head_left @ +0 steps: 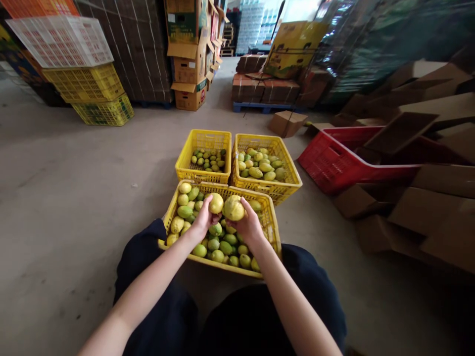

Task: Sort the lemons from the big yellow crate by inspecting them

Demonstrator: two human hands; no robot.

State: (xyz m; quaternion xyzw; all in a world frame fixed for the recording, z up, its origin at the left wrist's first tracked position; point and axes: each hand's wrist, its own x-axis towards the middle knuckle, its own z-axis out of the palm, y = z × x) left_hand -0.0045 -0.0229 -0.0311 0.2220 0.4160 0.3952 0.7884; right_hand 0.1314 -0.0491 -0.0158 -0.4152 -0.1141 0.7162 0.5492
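My left hand (203, 218) is closed round a yellow lemon (215, 203), thumb along its side. Just to the right, my right hand (250, 225) grips a larger, pale yellow lemon (234, 208) with faint darker markings. The two fruits are side by side above the near yellow crate (275, 232), which stands between my knees. Inside it lie many lemons, yellower ones (177, 225) at the left and greener ones (225, 247) in the middle and front. My hands and forearms hide part of the contents.
Behind the near crate stand a yellow crate (180, 165) of small green fruit and another (293, 180) of larger yellow-green fruit. A red crate (322, 163) and loose cardboard boxes (438, 207) lie at right. Stacked crates (89, 81) stand at left, a loaded blue pallet (256, 106) farther back.
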